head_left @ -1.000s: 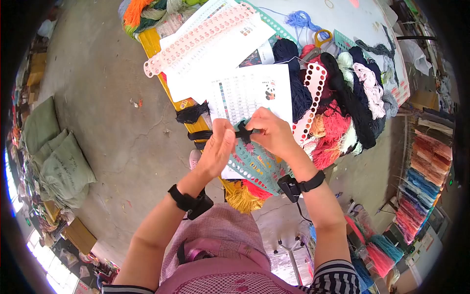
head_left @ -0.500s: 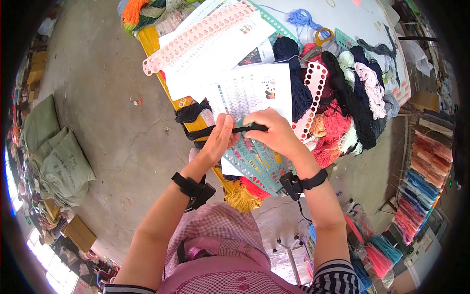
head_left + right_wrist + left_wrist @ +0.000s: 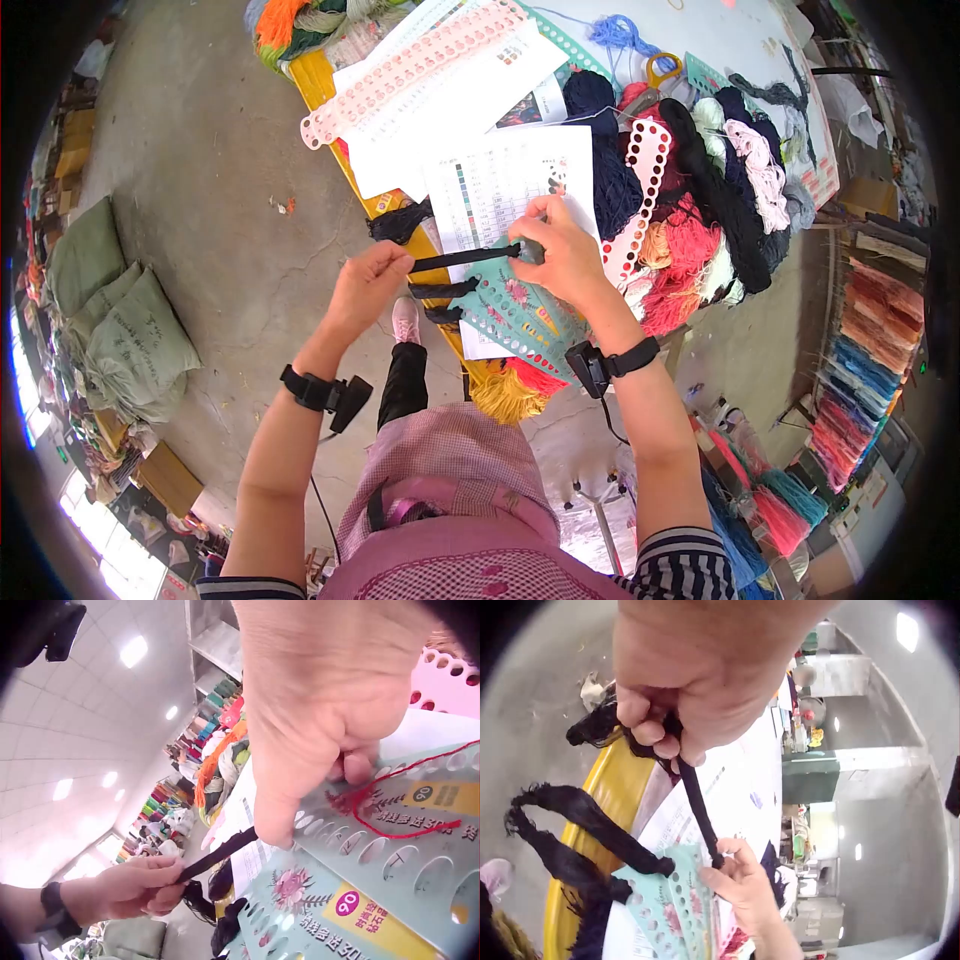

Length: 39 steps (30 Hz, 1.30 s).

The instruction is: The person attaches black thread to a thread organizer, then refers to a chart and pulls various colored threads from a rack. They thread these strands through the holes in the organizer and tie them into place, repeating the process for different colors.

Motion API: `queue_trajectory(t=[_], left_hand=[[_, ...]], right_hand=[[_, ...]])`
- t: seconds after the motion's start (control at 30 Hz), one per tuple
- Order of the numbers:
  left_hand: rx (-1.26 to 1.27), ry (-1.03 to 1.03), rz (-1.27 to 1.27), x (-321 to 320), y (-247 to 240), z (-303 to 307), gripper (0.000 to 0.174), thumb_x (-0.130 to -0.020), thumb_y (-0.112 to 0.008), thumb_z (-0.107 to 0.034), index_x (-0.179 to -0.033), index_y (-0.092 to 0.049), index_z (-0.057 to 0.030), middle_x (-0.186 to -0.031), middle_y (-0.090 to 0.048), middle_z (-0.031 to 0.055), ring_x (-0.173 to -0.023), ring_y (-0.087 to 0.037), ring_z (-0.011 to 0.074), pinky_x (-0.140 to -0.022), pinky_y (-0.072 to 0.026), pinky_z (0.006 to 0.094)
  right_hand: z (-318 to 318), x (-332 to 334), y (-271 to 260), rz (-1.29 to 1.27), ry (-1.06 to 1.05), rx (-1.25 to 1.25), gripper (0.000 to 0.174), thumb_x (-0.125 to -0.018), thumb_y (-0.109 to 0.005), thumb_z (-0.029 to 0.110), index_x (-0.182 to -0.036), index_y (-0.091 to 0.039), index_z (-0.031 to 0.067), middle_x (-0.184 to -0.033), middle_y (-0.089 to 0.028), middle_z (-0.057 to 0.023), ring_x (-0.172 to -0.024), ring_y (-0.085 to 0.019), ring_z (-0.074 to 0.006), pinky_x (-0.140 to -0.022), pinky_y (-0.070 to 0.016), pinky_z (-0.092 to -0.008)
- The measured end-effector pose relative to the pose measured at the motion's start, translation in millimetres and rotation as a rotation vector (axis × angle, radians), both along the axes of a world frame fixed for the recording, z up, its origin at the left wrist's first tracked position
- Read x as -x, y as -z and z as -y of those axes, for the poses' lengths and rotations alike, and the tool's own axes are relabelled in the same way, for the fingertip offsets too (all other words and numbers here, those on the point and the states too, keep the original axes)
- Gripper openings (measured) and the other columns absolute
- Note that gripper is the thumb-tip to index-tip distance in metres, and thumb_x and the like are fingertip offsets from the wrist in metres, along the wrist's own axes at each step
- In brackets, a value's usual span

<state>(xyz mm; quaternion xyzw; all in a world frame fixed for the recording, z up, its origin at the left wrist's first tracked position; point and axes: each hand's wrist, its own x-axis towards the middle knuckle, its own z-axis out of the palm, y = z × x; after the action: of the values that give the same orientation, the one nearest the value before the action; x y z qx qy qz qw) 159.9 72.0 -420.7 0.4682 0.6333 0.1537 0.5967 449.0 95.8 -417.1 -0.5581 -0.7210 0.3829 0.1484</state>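
"Left grip [image 3: 365, 285]: how does it stand?"
"Pinched on the black yarn [image 3: 460, 259]; the right grip [image 3: 568, 250] is closed on the teal cards [image 3: 512, 302] at the yarn's three-o'clock end."
"And the yarn?"
"Narrow, smooth, drawn straight, over the worktop's [image 3: 313, 85] eight-o'clock edge."

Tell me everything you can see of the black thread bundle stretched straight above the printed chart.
The black thread bundle is slim and dark, like many soft threads gathered together. It looks straight and taut, running from the left grip, which pinches it, to the right grip, which holds the teal cards. In the head view it passes over the yellow table edge and the printed chart. How it meets the cards is partly hidden.
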Motion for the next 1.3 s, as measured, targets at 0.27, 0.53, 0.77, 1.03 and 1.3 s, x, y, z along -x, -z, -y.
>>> queue_trajectory(t=[0.27,0.53,0.77,1.03,1.3], left_hand=[[-0.464,0.178,-0.126,-64.3,-5.9,-12.0,0.018,-0.08,-0.069,-0.013,-0.098,-0.07,-0.0088,-0.099,-0.061,0.0076,-0.078,-0.063,0.0246,-0.069,-0.0497,0.0331],[-0.167,0.104,-0.011,-106.8,5.8,-13.1,0.025,-0.076,-0.074,-0.019,-0.094,-0.07,-0.0023,-0.084,-0.062,0.0088,-0.067,-0.061,0.0172,-0.062,-0.0486,0.0292],[-0.529,0.263,-0.063,-103.7,10.7,-18.8,0.017,-0.077,-0.071,-0.011,-0.091,-0.067,-0.0037,-0.08,-0.064,0.0083,-0.062,-0.063,0.0184,-0.057,-0.0497,0.0296],[-0.515,0.144,-0.108,-108.0,19.8,-16.5,0.014,-0.074,-0.07,-0.006,-0.084,-0.061,-0.0024,-0.081,-0.064,0.0115,-0.062,-0.063,0.022,-0.057,-0.0497,0.0323],[-0.409,0.093,-0.145,-92.9,6.9,-13.2,0.013,-0.069,-0.068,-0.007,-0.08,-0.061,-0.003,-0.072,-0.063,0.014,-0.062,-0.062,0.0281,-0.058,-0.0489,0.037]], right_hand=[[0.3,1.4,-6.8,-0.058,-0.018,0.004,0.036,-0.065,-0.077,0.01,-0.095,-0.059,0.0166,-0.104,-0.052,-0.0009,-0.089,-0.059,-0.0214,-0.07,-0.0496,-0.0339],[7.6,5.7,-9.0,-0.047,0.049,0.041,0.038,-0.064,-0.075,0.011,-0.097,-0.055,0.0148,-0.1,-0.053,-0.0029,-0.088,-0.06,-0.0265,-0.07,-0.0503,-0.0385],[4.7,3.9,-8.0,-0.061,0.058,0.063,0.038,-0.065,-0.075,0.011,-0.098,-0.055,0.0155,-0.096,-0.054,-0.0037,-0.087,-0.06,-0.0265,-0.068,-0.0497,-0.0381],[-0.1,0.6,-4.3,-0.047,-0.014,0.027,0.031,-0.069,-0.074,0.013,-0.096,-0.059,0.0219,-0.1,-0.055,-0.0011,-0.083,-0.06,-0.0234,-0.067,-0.0494,-0.0351],[3.4,1.5,-3.5,-0.021,-0.011,-0.011,0.029,-0.07,-0.074,0.014,-0.094,-0.062,0.0227,-0.101,-0.054,-0.0005,-0.082,-0.061,-0.0214,-0.065,-0.0494,-0.0343]])
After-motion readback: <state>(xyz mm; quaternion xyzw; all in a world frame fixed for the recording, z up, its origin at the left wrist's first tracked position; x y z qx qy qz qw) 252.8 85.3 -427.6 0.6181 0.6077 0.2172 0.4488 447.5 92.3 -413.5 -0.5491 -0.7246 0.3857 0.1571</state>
